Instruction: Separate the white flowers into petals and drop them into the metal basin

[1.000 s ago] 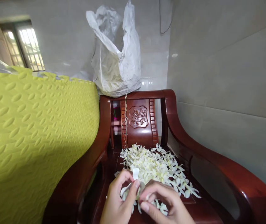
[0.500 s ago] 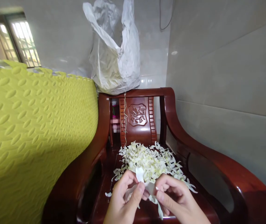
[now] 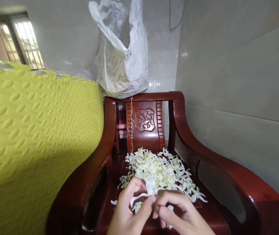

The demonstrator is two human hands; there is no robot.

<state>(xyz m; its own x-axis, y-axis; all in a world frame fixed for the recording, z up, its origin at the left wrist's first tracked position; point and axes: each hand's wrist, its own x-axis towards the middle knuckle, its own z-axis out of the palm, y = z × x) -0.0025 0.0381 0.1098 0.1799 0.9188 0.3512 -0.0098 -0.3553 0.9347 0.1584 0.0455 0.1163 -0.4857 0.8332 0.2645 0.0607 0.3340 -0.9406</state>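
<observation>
Left hand [image 3: 133, 209] pinching a white, long-petalled flower [image 3: 150, 186] at the near edge of a loose heap of white blossoms [image 3: 154, 168] on a glossy red-brown wooden armchair [image 3: 206, 151], right hand [image 3: 179, 210] curled beside it, its grip indeterminable; light fingertip pressure should best spare the petals.

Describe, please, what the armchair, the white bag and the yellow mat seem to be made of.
Armchair: probably wood, red-brown and glossy, judging by the carved backrest and bright reflections.
White bag: likely thin plastic, slightly shiny, since it crumples into sharp creases.
Yellow mat: looks like matte foam, or possibly rubber, from its raised ovals and notched top.
</observation>
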